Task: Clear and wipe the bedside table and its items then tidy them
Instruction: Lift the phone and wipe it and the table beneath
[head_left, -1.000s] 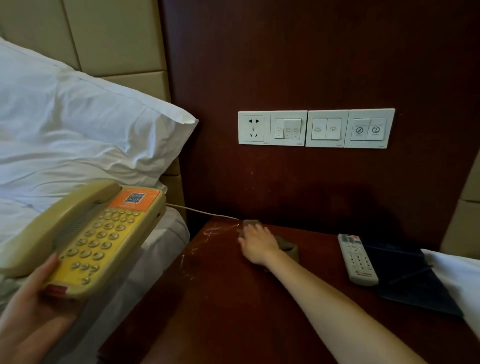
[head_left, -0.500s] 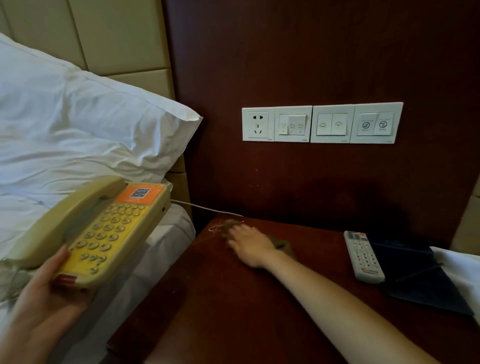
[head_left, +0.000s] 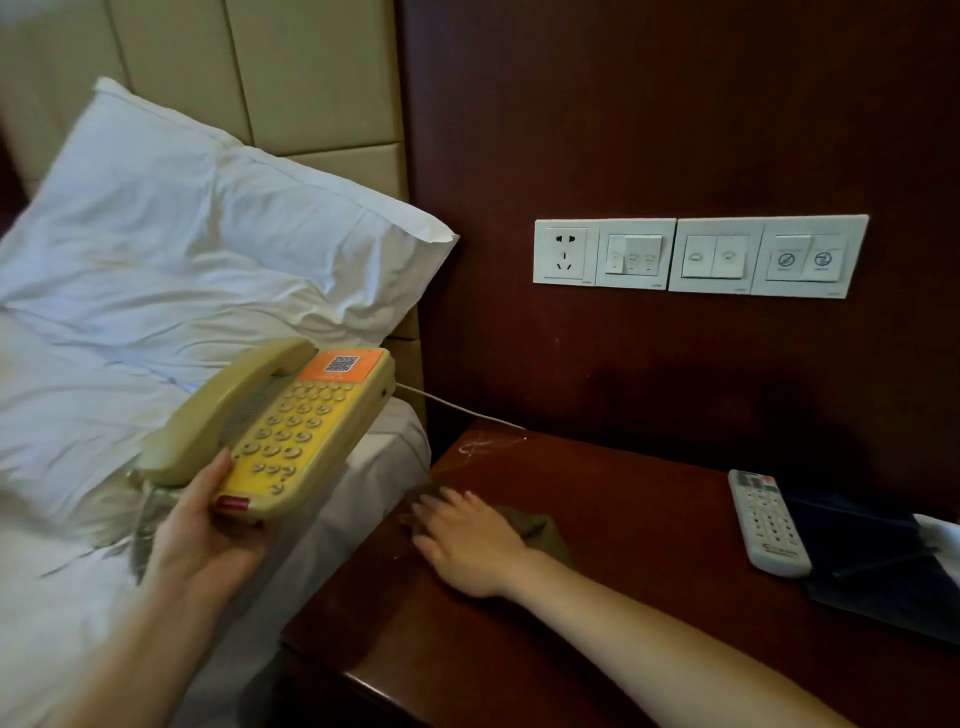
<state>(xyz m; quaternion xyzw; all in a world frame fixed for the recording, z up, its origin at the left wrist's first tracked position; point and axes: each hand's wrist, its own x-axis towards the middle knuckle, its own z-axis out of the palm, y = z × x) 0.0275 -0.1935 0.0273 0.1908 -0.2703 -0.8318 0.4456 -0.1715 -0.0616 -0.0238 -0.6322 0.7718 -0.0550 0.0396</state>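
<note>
Dark red wood tops the bedside table (head_left: 623, 597), where your right hand (head_left: 467, 540) lies flat, fingers straight and spread, pressing a brown cloth (head_left: 540, 535) against the surface near its left edge. Your left hand (head_left: 202, 540) grips a yellow-beige telephone (head_left: 291, 431) from below, thumb curled over its near end, holding it tilted above the white bed, handset on its cradle. Its cord (head_left: 457, 408) runs toward the table's rear left corner. A white remote (head_left: 768, 522) lies on the table's right side, just beside a dark folder (head_left: 872, 561). A white pillow (head_left: 208, 260) leans on the padded headboard.
</note>
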